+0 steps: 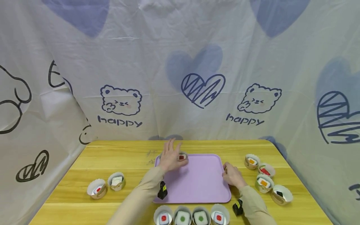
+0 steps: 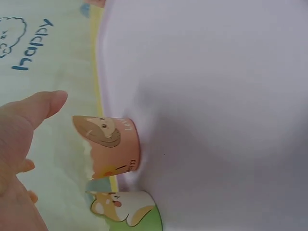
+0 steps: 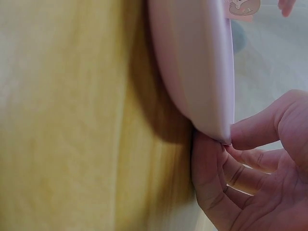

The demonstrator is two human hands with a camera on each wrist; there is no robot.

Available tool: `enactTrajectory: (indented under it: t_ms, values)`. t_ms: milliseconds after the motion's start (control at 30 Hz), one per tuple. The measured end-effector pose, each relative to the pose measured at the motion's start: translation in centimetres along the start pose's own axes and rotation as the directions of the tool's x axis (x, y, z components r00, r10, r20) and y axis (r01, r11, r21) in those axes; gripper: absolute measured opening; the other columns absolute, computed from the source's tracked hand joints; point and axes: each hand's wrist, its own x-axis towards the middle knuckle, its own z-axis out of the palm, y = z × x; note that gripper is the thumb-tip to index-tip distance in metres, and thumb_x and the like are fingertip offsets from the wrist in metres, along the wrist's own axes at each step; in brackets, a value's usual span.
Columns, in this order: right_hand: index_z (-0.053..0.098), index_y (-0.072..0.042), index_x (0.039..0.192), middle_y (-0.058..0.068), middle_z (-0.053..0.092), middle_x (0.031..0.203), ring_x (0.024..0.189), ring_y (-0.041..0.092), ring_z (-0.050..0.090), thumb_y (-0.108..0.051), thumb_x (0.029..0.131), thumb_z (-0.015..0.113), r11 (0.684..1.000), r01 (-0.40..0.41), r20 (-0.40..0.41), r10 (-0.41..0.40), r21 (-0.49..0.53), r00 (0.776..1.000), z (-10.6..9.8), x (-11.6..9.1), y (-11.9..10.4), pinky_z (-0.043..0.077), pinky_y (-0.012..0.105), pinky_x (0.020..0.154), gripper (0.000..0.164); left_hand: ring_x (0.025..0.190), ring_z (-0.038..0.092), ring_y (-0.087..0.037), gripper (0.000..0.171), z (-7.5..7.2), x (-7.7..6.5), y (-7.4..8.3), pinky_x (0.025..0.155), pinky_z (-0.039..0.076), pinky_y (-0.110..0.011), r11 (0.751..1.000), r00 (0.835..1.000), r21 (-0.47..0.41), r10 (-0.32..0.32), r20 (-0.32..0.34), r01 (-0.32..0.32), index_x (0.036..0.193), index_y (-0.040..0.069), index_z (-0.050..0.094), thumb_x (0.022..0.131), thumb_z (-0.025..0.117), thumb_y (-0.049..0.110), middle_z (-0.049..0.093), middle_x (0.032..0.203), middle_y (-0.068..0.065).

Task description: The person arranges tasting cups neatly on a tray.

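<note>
Your right hand (image 1: 234, 175) pinches tray (image 1: 200, 178) at right rim; best hold it steady. Left hand (image 1: 170, 160), spread, hovers near pink cup (image 2: 120, 149) and green cup (image 2: 139, 216), tray's far left; avoid knocking either.

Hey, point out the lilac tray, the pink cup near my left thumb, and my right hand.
Lilac tray (image 1: 198, 181): head view, on its bare middle.
Pink cup (image 2: 120, 148): left wrist view, on its side wall.
Right hand (image 1: 233, 175): head view, on its back.
</note>
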Motion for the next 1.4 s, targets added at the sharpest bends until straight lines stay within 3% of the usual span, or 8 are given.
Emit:
enactTrajectory:
  t_ms: [100, 233, 400, 767, 1100, 1400]
  values:
    - [0.057, 0.003, 0.11, 0.01, 0.061, 0.083, 0.071, 0.021, 0.055, -0.004, 0.09, 0.058, 1.0, 0.004, 0.0, -0.004, 0.002, 1.0, 0.0, 0.0, 0.0, 0.045, 0.033, 0.063, 0.021, 0.152, 0.013, -0.047, 0.091, -0.5, -0.4, -0.2, 0.122, 0.022, -0.063, 0.999, 0.999, -0.035, -0.018, -0.043, 0.017, 0.152, 0.004, 0.037, 0.081, 0.082, 0.038, 0.019, 0.162, -0.029]
    - [0.056, 0.004, 0.11, 0.01, 0.061, 0.083, 0.071, 0.02, 0.055, -0.004, 0.09, 0.058, 1.0, 0.009, 0.001, -0.009, 0.009, 1.0, 0.1, 0.1, 0.1, 0.044, 0.033, 0.062, 0.021, 0.152, 0.011, -0.048, 0.096, -1.7, -1.2, -0.2, 0.122, 0.021, -0.065, 0.997, 0.997, -0.068, -0.042, -0.064, 0.037, 0.153, 0.001, 0.035, 0.078, 0.084, 0.037, 0.016, 0.161, -0.031]
    - [0.056, 0.004, 0.11, 0.01, 0.061, 0.083, 0.071, 0.02, 0.055, -0.003, 0.09, 0.058, 1.0, 0.001, 0.002, -0.001, 0.015, 1.0, 0.1, 0.1, 0.1, 0.044, 0.032, 0.062, 0.021, 0.154, 0.004, -0.048, 0.102, -3.3, -2.1, -0.2, 0.123, 0.011, -0.067, 0.993, 0.996, -0.09, -0.079, -0.039, 0.075, 0.155, -0.001, 0.03, 0.078, 0.085, 0.036, 0.01, 0.163, -0.031]
    - [0.056, 0.003, 0.112, 0.01, 0.062, 0.085, 0.072, 0.021, 0.056, -0.004, 0.09, 0.058, 1.0, -0.008, 0.013, 0.008, 0.007, 1.0, 0.1, 0.2, 0.2, 0.046, 0.034, 0.064, 0.023, 0.154, -0.009, -0.047, 0.117, -8.0, -4.2, -1.2, 0.124, 0.0, -0.064, 0.98, 0.986, -0.113, -0.162, 0.031, 0.164, 0.158, 0.001, 0.019, 0.071, 0.09, 0.031, -0.008, 0.165, -0.029]
    - [0.056, 0.002, 0.111, 0.01, 0.061, 0.084, 0.071, 0.02, 0.056, -0.004, 0.09, 0.058, 1.0, -0.016, 0.018, 0.016, 0.016, 1.0, 0.0, 0.1, 0.1, 0.045, 0.032, 0.063, 0.022, 0.15, 0.001, -0.053, 0.129, -11.8, -6.1, -2.9, 0.122, 0.008, -0.067, 0.962, 0.96, -0.029, -0.268, 0.084, 0.272, 0.158, -0.003, 0.008, 0.066, 0.093, 0.027, -0.002, 0.162, -0.034]
    - [0.056, 0.003, 0.111, 0.009, 0.061, 0.083, 0.071, 0.02, 0.055, -0.004, 0.09, 0.058, 1.0, -0.007, 0.013, 0.007, 0.011, 1.0, 0.1, 0.2, 0.2, 0.044, 0.032, 0.062, 0.022, 0.138, 0.022, -0.057, 0.133, -13.2, -7.7, -5.0, 0.117, 0.025, -0.067, 0.933, 0.92, 0.093, -0.357, 0.161, 0.347, 0.155, -0.009, 0.012, 0.06, 0.095, 0.033, 0.017, 0.151, -0.043]
